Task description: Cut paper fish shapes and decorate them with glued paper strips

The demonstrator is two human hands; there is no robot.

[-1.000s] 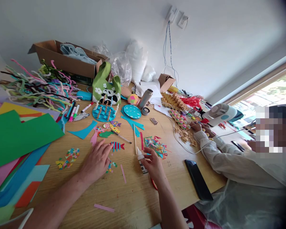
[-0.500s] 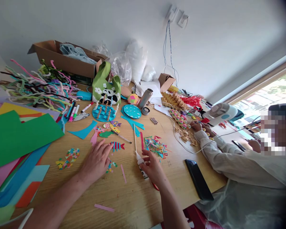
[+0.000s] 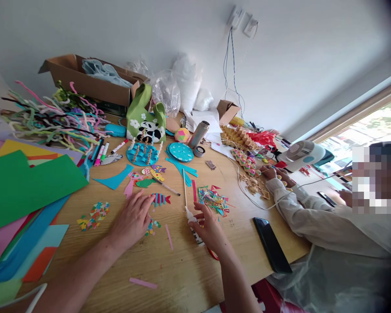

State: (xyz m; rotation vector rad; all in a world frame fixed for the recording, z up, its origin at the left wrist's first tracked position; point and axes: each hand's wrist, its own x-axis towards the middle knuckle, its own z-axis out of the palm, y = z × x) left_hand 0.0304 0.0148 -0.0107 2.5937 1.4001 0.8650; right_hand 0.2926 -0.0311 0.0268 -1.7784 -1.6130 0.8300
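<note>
A striped blue-and-red paper fish point(image 3: 162, 199) lies flat on the table, its head partly hidden under my fingertips. My left hand point(image 3: 135, 217) rests there with fingers stretched out, pressing lightly rather than gripping. Under my right hand point(image 3: 208, 226) lies a white glue bottle point(image 3: 195, 234), nozzle pointing away from me. My right thumb and fingers are apart around its cap, the thumb reaching over it; firm contact cannot be made out. Beyond the nozzle is a thin white stick point(image 3: 184, 187). Small paper dots point(image 3: 154, 227) lie beside my left fingers.
Coloured paper sheets point(image 3: 35, 187) cover the left side. Finished paper fish point(image 3: 146, 182), a pen point(image 3: 167, 188) and a shred pile point(image 3: 211, 200) lie ahead. A black phone point(image 3: 272, 244) sits at right, near a co-worker's sleeves point(image 3: 293, 221). A steel flask point(image 3: 199, 134) stands behind.
My right thumb has moved slightly left over the glue bottle. My left hand stays on the fish.
</note>
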